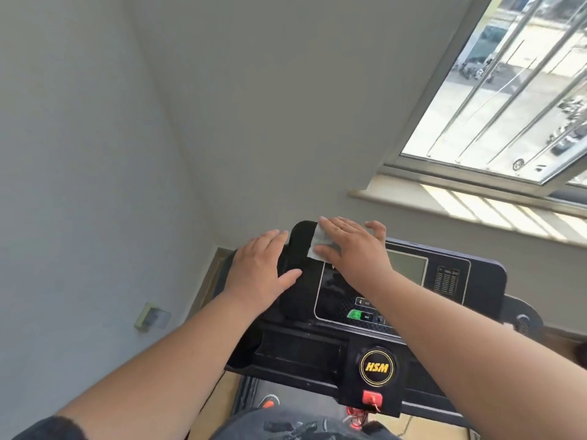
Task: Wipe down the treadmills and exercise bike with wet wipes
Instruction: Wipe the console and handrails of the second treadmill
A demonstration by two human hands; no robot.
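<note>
Left hand (260, 268): flat, fingers straight, resting on the black treadmill console (317, 341).
Right hand (352, 246): flat and spread wide, pressing the wet wipe (317, 247) down.
Wet wipe: on the console's top left part, under the right hand.

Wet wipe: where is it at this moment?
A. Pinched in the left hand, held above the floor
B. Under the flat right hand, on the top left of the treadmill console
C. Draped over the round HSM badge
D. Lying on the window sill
B: the wet wipe lies pressed under the right hand's straight fingers on the treadmill console, while the left hand rests flat beside it.
</note>
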